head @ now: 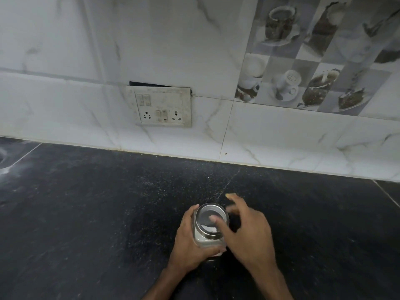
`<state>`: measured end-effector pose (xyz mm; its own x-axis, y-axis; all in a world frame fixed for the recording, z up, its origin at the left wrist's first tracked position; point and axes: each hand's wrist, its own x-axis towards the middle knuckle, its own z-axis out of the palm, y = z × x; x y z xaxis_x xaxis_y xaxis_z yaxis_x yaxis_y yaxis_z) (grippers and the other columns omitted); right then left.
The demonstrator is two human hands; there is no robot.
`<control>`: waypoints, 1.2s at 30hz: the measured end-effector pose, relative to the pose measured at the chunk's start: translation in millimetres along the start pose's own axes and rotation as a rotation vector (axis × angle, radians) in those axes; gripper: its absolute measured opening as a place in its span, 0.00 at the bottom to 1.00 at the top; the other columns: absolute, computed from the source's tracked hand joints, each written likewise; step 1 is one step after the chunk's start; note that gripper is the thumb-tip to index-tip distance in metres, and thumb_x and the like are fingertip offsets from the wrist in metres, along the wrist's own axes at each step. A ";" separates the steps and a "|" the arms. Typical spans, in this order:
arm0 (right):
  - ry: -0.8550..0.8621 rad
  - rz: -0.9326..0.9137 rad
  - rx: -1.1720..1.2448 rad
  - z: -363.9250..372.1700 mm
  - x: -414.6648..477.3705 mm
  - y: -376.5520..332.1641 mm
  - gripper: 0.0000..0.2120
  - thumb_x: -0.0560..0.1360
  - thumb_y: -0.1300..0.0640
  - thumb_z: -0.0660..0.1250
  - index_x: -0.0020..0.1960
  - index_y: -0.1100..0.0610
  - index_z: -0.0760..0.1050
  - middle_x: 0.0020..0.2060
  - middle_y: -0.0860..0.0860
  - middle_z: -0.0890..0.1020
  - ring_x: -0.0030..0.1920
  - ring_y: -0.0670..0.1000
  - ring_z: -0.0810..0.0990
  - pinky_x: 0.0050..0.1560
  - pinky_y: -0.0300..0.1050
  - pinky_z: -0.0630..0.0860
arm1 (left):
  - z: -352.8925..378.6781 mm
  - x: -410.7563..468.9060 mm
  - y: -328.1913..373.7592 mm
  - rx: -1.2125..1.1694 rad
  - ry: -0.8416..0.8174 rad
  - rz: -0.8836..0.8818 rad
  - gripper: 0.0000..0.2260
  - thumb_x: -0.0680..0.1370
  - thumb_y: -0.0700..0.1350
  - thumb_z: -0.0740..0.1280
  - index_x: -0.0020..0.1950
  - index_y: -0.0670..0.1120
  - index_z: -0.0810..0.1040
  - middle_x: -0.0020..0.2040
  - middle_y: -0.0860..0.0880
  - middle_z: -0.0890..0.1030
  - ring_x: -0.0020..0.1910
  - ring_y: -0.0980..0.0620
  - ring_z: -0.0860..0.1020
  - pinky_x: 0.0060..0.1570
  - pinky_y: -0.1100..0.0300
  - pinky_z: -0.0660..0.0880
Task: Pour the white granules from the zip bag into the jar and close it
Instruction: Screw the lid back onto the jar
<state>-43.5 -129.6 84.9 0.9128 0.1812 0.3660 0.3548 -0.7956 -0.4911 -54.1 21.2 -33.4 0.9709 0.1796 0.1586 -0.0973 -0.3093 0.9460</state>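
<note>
A small clear glass jar (pixel 205 240) stands on the black stone counter (pixel 86 213) near the lower middle. It has a steel-rimmed lid (pixel 204 214) with a see-through top, and white granules show inside. My left hand (pixel 189 243) is wrapped around the jar's left side and front. My right hand (pixel 249 232) is beside the jar on its right, with the thumb lying on the lid and the fingers spread and blurred. No zip bag is in view.
Fine white grains are scattered over the counter behind the jar. A marble-tiled wall (pixel 270 131) rises at the back, with a switch and socket plate (pixel 162 107). A pale smear lies at the far left edge (pixel 4 167).
</note>
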 end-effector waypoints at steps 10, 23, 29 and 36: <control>-0.259 -0.037 -0.040 4.1 12.7 4.8 0.44 0.64 0.27 0.69 0.76 0.42 0.63 0.67 0.38 0.76 0.68 0.44 0.74 0.70 0.47 0.68 | -1.2 2.6 1.2 -0.026 -0.009 0.064 0.48 0.54 0.62 0.84 0.69 0.64 0.65 0.64 0.60 0.77 0.64 0.59 0.78 0.60 0.66 0.75; -0.414 -0.298 -0.096 34.6 18.7 2.4 0.29 0.75 0.38 0.64 0.73 0.49 0.70 0.74 0.51 0.70 0.72 0.55 0.68 0.69 0.57 0.70 | -11.7 17.8 2.6 -0.003 -0.103 0.125 0.43 0.62 0.52 0.83 0.72 0.52 0.67 0.66 0.57 0.77 0.64 0.56 0.79 0.61 0.55 0.78; -0.215 -0.309 -0.185 58.7 12.1 -0.7 0.23 0.75 0.40 0.61 0.67 0.46 0.72 0.68 0.50 0.76 0.67 0.56 0.73 0.63 0.56 0.76 | -6.0 13.2 3.6 0.023 -0.004 0.132 0.37 0.67 0.52 0.79 0.70 0.63 0.64 0.65 0.62 0.77 0.62 0.62 0.79 0.58 0.67 0.75; -0.384 -0.432 -0.070 46.1 33.3 11.0 0.23 0.73 0.43 0.64 0.66 0.49 0.76 0.64 0.51 0.76 0.63 0.51 0.74 0.61 0.50 0.70 | -24.1 34.2 -2.6 -0.053 -0.232 0.147 0.45 0.60 0.52 0.85 0.72 0.60 0.65 0.66 0.57 0.77 0.63 0.55 0.80 0.57 0.58 0.79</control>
<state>0.1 -105.7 55.3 0.7006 0.6843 0.2023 0.7093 -0.6367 -0.3024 -25.9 50.7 -23.7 0.9691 -0.0840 0.2318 -0.2460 -0.2659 0.9321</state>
